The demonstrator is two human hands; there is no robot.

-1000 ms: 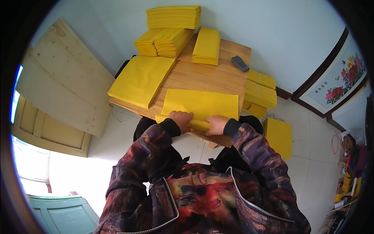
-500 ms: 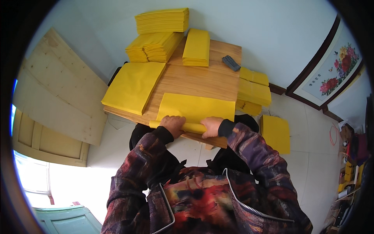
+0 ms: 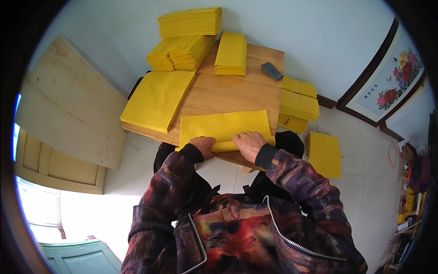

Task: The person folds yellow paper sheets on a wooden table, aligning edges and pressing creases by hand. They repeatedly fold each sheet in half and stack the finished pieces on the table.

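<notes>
A folded yellow paper sheet (image 3: 223, 128) lies at the near edge of a wooden table (image 3: 228, 93). My left hand (image 3: 204, 146) presses on its near left part, fingers curled onto the paper. My right hand (image 3: 248, 144) lies flat on its near right part, fingers spread a little. Both hands touch the sheet at the table's edge. Patterned dark sleeves cover both forearms.
A large yellow sheet pile (image 3: 157, 98) overhangs the table's left side. Stacks of yellow paper (image 3: 189, 22), (image 3: 180, 52), (image 3: 232, 54) stand at the back, more at the right (image 3: 299, 105) and on the floor (image 3: 324, 153). A dark remote-like object (image 3: 272, 71) lies at back right. A wooden board (image 3: 68, 105) leans left.
The view has shifted slightly. Both hands stay on the near edge of the yellow sheet, the right one now lying flatter on it.
</notes>
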